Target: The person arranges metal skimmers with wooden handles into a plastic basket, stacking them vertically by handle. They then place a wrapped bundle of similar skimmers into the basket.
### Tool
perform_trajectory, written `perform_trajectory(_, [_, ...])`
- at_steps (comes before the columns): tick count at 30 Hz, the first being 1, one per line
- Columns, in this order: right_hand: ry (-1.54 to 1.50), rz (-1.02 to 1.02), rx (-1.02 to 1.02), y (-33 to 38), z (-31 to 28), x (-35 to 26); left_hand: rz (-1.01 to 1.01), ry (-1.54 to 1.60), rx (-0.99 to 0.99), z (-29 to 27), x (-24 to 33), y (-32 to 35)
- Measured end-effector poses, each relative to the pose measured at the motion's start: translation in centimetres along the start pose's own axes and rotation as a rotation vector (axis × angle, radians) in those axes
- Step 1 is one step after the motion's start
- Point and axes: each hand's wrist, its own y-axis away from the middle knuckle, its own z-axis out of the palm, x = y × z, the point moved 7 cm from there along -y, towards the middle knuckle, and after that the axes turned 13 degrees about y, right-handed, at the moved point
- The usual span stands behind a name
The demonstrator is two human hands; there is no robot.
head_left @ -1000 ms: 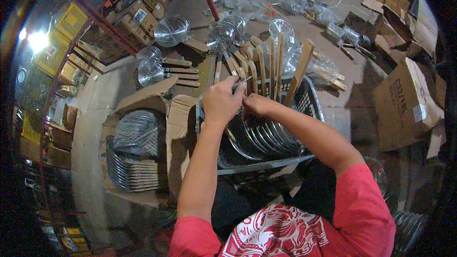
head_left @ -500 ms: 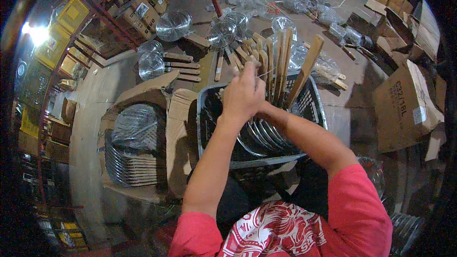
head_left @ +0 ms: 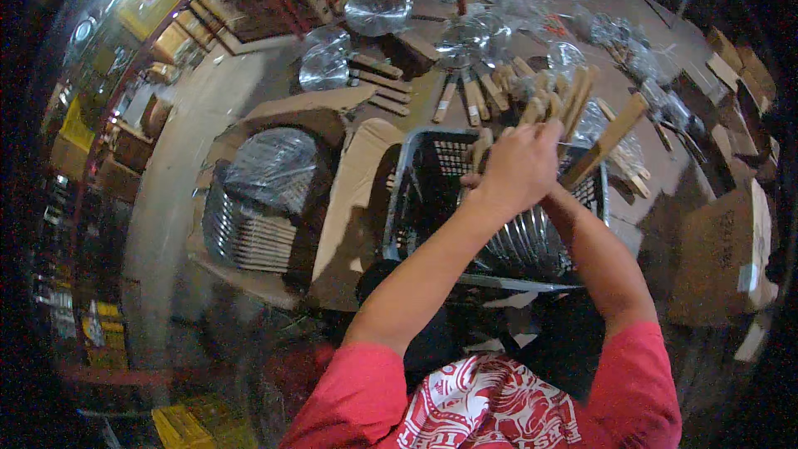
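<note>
Two bare forearms (head_left: 445,266), one black perforated plastic basket (head_left: 440,162)

In the basket, at least four flat pale wooden handles (head_left: 611,141); crowding hides the exact number. One open brown cardboard carton (head_left: 357,191), with one stack of shiny metal pans (head_left: 222,224), too overlapped to count. Far right, one large brown cardboard box (head_left: 719,258).

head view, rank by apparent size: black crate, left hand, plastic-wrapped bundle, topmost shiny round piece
1. Black crate
2. Left hand and plastic-wrapped bundle: too alike to rank
3. Topmost shiny round piece
</note>
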Motion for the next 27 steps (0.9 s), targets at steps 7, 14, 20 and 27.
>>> perform_trajectory(7, [-0.012,-0.008,-0.005,-1.7,-0.2,-0.1,0.154,-0.21,0.119,-5.1,0.9,0.5])
perform_trajectory(14, [-0.007,0.051,0.014,-0.9,-0.6,-2.5,-0.228,0.022,-0.072,-6.4,-5.0,1.6])
perform_trajectory(20, [0.372,-0.245,0.294,-1.1,0.0,-5.3,0.021,0.043,-0.024,-4.5,-3.6,1.9])
perform_trajectory(27, [0.269,-0.2,0.099,-0.9,-0.1,-4.9,0.07,-0.053,-0.003,-3.8,-4.0,1.4])
